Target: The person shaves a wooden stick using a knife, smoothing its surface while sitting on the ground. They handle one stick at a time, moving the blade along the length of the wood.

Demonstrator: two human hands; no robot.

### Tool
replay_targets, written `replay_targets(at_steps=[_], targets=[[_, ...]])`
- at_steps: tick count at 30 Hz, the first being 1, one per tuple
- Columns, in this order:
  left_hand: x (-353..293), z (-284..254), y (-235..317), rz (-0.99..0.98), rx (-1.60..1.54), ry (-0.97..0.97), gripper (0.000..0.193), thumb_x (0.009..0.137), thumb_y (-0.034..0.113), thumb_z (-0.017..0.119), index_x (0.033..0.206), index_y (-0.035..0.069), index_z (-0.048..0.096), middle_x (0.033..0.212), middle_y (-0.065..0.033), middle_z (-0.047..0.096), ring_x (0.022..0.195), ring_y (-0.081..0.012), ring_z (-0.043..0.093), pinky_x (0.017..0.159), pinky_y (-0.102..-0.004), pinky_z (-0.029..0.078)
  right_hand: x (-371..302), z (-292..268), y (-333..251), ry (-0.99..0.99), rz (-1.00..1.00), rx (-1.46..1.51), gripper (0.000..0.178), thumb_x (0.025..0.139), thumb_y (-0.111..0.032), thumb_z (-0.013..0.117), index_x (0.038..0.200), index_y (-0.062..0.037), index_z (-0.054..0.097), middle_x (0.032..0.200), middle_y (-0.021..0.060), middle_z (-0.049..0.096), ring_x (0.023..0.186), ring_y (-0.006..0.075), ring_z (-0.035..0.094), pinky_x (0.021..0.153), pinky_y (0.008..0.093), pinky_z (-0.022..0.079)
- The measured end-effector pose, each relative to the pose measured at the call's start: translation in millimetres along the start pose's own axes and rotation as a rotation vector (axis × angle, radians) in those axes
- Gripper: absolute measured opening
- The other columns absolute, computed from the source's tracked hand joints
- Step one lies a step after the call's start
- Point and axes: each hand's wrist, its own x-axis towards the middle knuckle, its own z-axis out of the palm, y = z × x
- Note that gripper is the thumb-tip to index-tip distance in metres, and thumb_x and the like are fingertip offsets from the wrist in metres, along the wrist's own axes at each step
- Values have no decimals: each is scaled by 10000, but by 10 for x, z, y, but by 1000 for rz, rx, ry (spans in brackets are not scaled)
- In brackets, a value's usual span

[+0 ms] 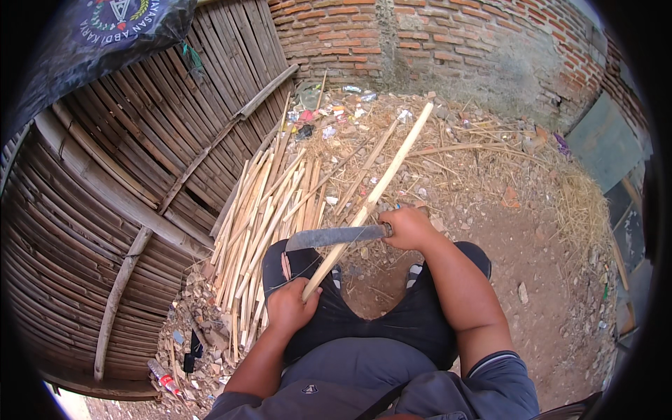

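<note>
My left hand [291,306] is wrapped round the lower end of a long pale bamboo strip [386,178], which slants up and away to the right. In my right hand [408,227] is the handle of a machete, its wide grey blade [325,238] pointing left. The blade crosses the strip above my left hand; whether it bites into the bamboo I cannot tell. Both hands are over my dark-trousered legs. Close by on the left lies a pile of split bamboo strips [262,210].
A bamboo slat wall [105,238] stands along the left, with a dark printed sheet [98,52] above. Behind is a brick wall [455,45]. Litter and straw [483,168] cover the far ground. A grey panel [605,143] leans at the right; a plastic bottle [165,378] lies lower left.
</note>
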Motion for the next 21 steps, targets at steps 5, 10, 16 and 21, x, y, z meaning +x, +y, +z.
replay_targets(at_steps=[5, 10, 16, 21], targets=[[-11, 22, -22, 22, 19, 9, 255, 915, 328, 837, 941, 92, 744, 771, -149, 732, 727, -390, 738, 663, -486, 573, 5, 29, 4, -43, 26, 23, 313, 815, -349, 889, 1003, -139, 753, 934, 147, 786, 953, 392, 767, 802, 531, 588], [-8, 0, -2, 10, 30, -13, 255, 916, 328, 836, 947, 92, 745, 793, -153, 740, 743, -392, 745, 677, -489, 577, 6, 34, 9, -69, 33, 36, 346, 836, -403, 887, 1018, -137, 759, 939, 141, 788, 958, 390, 767, 812, 530, 591], [1, 1, 17, 14, 28, -18, 269, 920, 336, 833, 963, 84, 748, 808, -156, 745, 756, -399, 746, 689, -492, 580, -2, 64, 52, -64, 12, 25, 369, 830, -404, 892, 1074, -151, 781, 925, 147, 783, 939, 387, 767, 805, 522, 592], [-8, 26, -18, 11, 48, -27, 275, 923, 345, 828, 976, 86, 755, 822, -157, 751, 776, -396, 752, 704, -491, 583, 16, 51, -19, -140, -17, -2, 378, 818, -391, 891, 1092, -156, 778, 988, 139, 792, 990, 374, 769, 819, 520, 598]])
